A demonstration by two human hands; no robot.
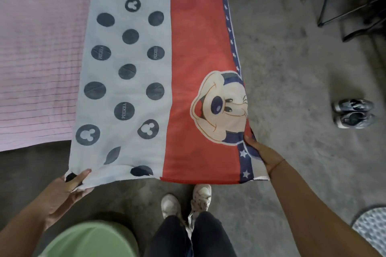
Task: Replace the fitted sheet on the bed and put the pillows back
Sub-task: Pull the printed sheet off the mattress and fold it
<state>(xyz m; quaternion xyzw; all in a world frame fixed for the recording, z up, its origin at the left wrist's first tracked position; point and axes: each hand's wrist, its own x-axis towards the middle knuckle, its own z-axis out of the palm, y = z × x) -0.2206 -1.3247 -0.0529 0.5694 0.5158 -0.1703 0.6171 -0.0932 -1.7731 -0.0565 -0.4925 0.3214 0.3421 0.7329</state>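
Spreading the new sheet (133,69) seemed the step in hand. The left hand (66,190) pinched its near left corner and the right hand (261,152) gripped the near right edge. The thin, smooth printed cloth stretched taut, overlapping the right side of the pink ribbed bed (37,48), the rest above rough concrete floor (292,69). Next it probably needed shifting left to centre.

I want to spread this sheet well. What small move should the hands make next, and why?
Probably shift the sheet leftward over the bed. The left hand and the right hand grip its near corners, yet the bed's pink surface on the left lies bare.
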